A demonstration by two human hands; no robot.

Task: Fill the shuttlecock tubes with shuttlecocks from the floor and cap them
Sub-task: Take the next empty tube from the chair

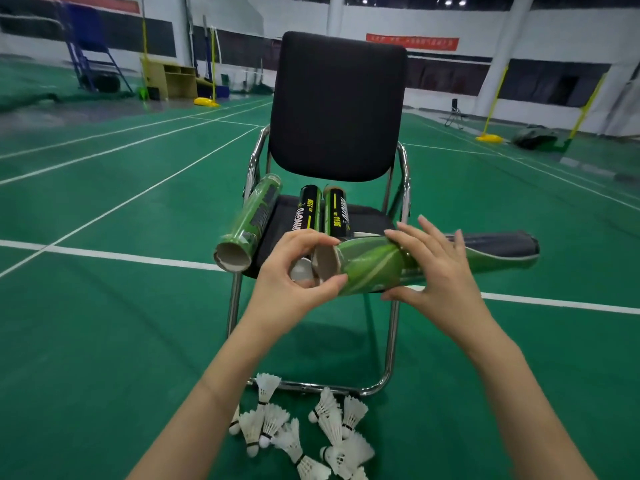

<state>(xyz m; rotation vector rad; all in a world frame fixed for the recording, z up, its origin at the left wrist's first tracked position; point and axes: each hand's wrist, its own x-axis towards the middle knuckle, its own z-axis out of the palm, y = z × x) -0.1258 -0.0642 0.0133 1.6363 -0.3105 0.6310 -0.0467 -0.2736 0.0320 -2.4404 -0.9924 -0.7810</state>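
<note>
Green court floor [104,341] with white lines, in a hall. Before the chair [337,109], the right hand [438,271] grips a green tube [381,268] sideways; the left hand [294,275] pinches a shuttlecock [302,270] at its mouth. Black tubes [306,213] on the seat partly read "QIANGLI". Loose shuttlecocks [332,424] lie below the chair.

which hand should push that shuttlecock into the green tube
Left. The left hand already grips the shuttlecock at the open mouth of the green tube, which the right hand steadies.

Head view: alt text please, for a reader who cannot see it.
Left hand feeds a shuttlecock into a green tube held by the right hand. Three tubes lie on a chair; loose shuttlecocks litter the floor.
</note>
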